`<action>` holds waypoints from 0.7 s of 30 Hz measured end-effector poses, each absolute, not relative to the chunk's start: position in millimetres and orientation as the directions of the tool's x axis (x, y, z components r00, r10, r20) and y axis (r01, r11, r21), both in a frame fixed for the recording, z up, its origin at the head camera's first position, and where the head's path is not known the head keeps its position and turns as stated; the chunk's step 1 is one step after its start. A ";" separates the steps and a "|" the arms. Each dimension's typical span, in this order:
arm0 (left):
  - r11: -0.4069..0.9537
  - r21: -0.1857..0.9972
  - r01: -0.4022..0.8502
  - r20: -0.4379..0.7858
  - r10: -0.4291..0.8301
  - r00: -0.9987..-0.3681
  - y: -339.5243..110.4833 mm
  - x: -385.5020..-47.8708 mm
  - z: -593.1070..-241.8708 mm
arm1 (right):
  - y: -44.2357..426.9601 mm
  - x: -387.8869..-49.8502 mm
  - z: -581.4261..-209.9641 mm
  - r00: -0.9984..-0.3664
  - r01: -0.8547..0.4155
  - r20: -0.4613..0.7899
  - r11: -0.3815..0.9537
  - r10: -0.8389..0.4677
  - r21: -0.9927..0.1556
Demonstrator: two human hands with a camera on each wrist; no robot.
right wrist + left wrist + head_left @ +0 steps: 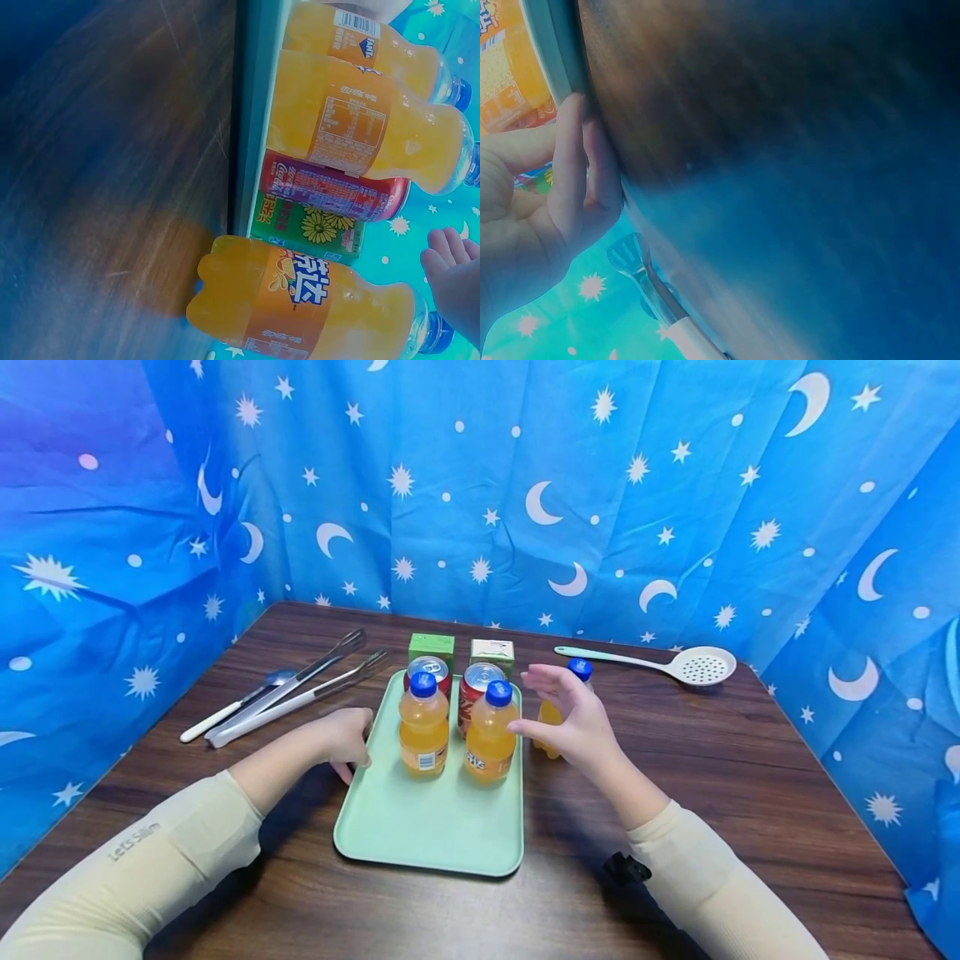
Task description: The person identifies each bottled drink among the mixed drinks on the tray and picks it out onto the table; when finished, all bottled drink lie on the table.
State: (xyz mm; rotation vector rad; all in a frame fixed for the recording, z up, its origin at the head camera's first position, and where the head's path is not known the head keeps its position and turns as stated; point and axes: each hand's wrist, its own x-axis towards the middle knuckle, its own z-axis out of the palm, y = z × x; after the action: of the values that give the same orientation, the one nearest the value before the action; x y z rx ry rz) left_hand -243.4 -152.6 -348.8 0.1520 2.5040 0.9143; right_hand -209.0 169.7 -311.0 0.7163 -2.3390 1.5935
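A pale green tray (427, 827) lies on the table. My left hand (347, 739) grips its left rim, thumb and fingers on either side. Two orange Fanta bottles, a left one (423, 739) and a right one (487, 747), stand on it. Behind them are two red cola cans, the left (429, 666) and the right (467, 693), then two green drink cartons, the left (431, 646) and the right (492, 650). A third Fanta bottle (292, 300) stands on the table just right of the tray. My right hand (581, 722) is beside it, fingers and thumb spread, gripping nothing.
Left of the tray lie metal tongs (288, 693) with pale handles and a white-handled utensil (213, 720). A white slotted skimmer (701, 667) lies at the back right. Blue star-and-moon cloth (480, 460) hangs behind the dark wooden table (712, 777) and at both sides.
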 end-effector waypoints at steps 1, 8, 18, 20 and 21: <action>0.771 0.635 -0.055 -0.390 0.257 -0.884 -152.7 -243.5 -349.2 | 169.5 -209.1 -311.6 -0.859 -0.504 0.437 0.293 -0.267 -0.812; 0.764 0.644 -0.050 -0.383 0.265 -0.885 -152.9 -243.5 -350.5 | 168.4 -209.8 -314.6 -0.859 -0.503 0.436 0.291 -0.267 -0.814; 0.765 0.642 -0.050 -0.381 0.262 -0.887 -152.6 -243.8 -348.9 | 167.4 -211.8 -316.6 -0.876 -0.472 0.409 0.276 -0.256 -0.837; 0.769 0.636 -0.054 -0.388 0.259 -0.885 -152.6 -244.1 -348.7 | 166.9 -212.1 -318.1 -0.882 -0.459 0.394 0.277 -0.260 -0.844; 0.772 0.633 -0.056 -0.392 0.258 -0.883 -152.6 -244.1 -348.6 | 166.7 -212.3 -318.9 -0.883 -0.455 0.389 0.275 -0.264 -0.847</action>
State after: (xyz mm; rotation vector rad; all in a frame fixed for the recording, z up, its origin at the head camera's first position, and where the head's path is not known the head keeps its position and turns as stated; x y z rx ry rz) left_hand -244.1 -152.6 -348.6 0.1519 2.5007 0.9143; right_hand -212.3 166.7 -318.9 0.6749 -2.3661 1.6623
